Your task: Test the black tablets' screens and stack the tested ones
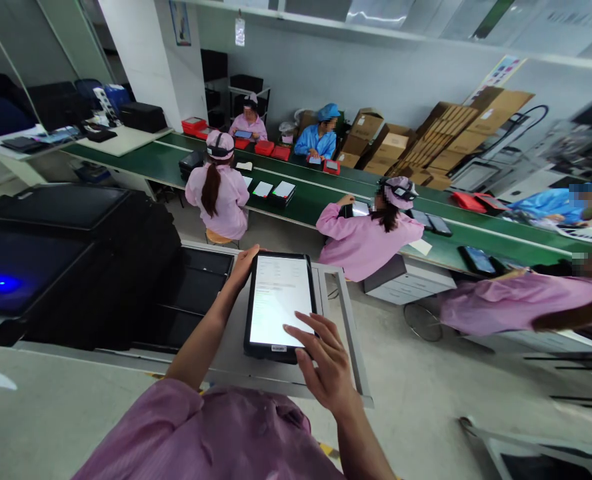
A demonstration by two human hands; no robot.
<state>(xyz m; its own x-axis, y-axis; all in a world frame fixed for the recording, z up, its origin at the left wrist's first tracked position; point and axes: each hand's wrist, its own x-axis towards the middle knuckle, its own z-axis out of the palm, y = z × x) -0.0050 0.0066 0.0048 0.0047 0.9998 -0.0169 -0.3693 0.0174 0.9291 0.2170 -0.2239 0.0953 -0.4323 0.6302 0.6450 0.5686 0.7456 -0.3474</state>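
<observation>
A black-framed tablet [282, 300] lies in front of me above a grey cart top [226, 363], its screen lit white with lines of text too small to read. Around its upper left corner, my left hand [246, 265] grips the edge. Over the lower right of the screen hovers my right hand [326, 353], fingers spread and holding nothing; whether a fingertip touches the glass I cannot tell. A small white label [279, 349] sits on the tablet's lower frame.
Stacked black tablets [76, 260] fill the cart's left side. Beyond runs a long green workbench [301, 207] with co-workers in pink and blue seated along it, red cases [265, 147] and more tablets on top. Cardboard boxes [446, 133] stand by the wall. A drawer cabinet [409, 277] is at right.
</observation>
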